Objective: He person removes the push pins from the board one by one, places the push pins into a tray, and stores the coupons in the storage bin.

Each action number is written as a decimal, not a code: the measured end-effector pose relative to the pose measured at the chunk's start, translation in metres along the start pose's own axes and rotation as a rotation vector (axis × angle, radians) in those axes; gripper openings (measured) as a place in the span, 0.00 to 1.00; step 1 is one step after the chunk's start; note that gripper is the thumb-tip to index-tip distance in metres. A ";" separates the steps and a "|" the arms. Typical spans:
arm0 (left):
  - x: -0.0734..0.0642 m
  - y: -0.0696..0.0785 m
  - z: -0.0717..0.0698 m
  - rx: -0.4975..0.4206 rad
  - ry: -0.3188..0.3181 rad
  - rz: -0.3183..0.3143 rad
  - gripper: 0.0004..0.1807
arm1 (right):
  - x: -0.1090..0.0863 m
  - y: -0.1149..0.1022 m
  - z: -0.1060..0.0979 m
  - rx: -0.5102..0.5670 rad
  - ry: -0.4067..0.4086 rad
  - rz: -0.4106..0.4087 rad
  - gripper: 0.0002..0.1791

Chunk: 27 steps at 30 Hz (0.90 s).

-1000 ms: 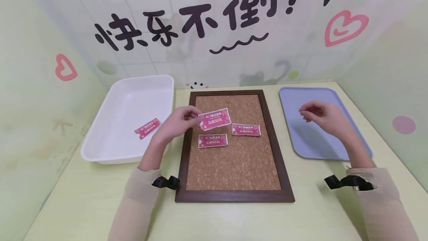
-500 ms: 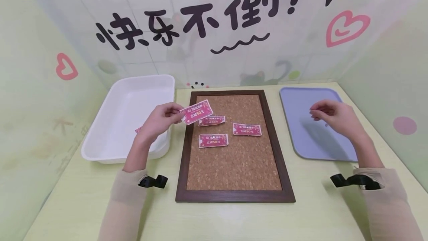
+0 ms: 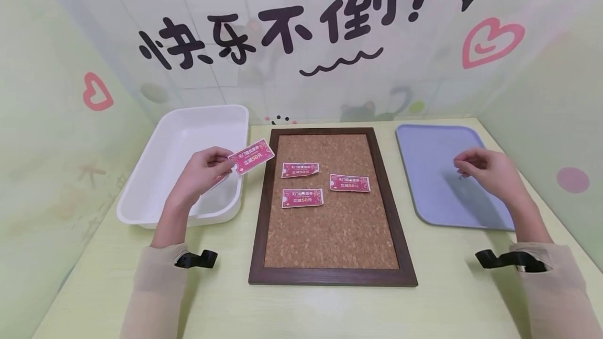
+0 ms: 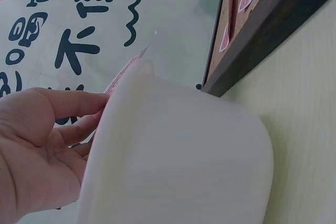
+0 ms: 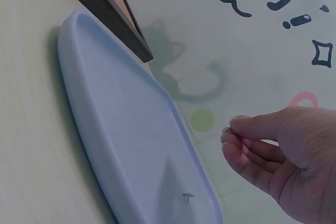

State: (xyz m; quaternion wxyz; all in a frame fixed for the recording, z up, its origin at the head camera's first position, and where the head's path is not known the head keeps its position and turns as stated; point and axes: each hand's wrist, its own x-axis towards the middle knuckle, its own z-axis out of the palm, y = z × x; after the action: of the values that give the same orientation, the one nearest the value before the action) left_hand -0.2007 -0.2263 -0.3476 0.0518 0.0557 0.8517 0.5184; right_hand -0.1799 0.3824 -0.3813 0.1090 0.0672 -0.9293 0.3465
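Note:
My left hand [image 3: 200, 171] pinches a pink paper coupon [image 3: 252, 156] by its left edge, over the right rim of the white tray [image 3: 237, 200]. In the left wrist view the tray's wall hides part of that hand. A second coupon [image 3: 218, 182] in the tray is mostly covered by the hand. Three pink coupons, each with a pale pin head, are on the cork board [image 3: 334, 234]; one is the upper left coupon [image 3: 300, 170]. My right hand [image 3: 487, 171] hovers over the blue tray [image 3: 433, 145], fingers loosely curled and thumb near the fingertips. A thumbtack [image 5: 187, 198] lies in that tray.
The board's dark wooden frame [image 3: 332, 276] stands between the two trays on the pale table [image 3: 330, 313]. A printed backdrop [image 3: 301, 93] rises right behind them, with side walls at left and right.
My left hand has carried the coupon left, from over the board to the white tray's edge, uncovering the upper left coupon. My right hand has drifted right over the blue tray.

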 end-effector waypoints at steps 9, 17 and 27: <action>-0.009 -0.014 -0.016 0.050 0.040 -0.035 0.23 | -0.007 0.023 -0.006 -0.008 -0.011 0.065 0.10; -0.009 -0.027 -0.026 0.078 0.066 -0.063 0.23 | -0.010 0.038 -0.009 -0.023 -0.037 0.121 0.14; -0.011 -0.048 -0.040 0.117 0.102 -0.123 0.24 | -0.014 0.049 -0.016 -0.089 -0.054 0.183 0.17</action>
State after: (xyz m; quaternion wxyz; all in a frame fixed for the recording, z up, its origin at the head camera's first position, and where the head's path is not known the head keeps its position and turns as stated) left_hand -0.1981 -0.2850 -0.3718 0.0370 -0.0203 0.8839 0.4657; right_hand -0.1733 0.4304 -0.4038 0.0548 -0.0138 -0.9486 0.3115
